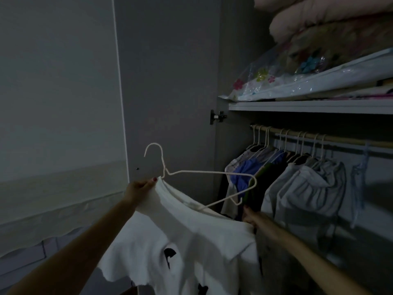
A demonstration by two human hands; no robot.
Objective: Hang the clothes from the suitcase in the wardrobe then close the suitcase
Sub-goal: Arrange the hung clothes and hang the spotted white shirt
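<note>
A white T-shirt [187, 237] with black marks on its front hangs between my two hands in front of the open wardrobe. A white wire hanger [204, 173] sticks partly out of its neck opening, its left end inside the shirt and its right end bare. My left hand [138, 189] pinches the collar beside the hanger's stem. My right hand [249, 218] grips the shirt's right shoulder. The suitcase is out of sight.
The wardrobe rail [319, 136] carries several white hangers with grey, blue and dark garments [306, 186]. A shelf [308, 106] above it holds bagged bedding [319, 67]. The open wardrobe door [170, 81] stands behind the hanger.
</note>
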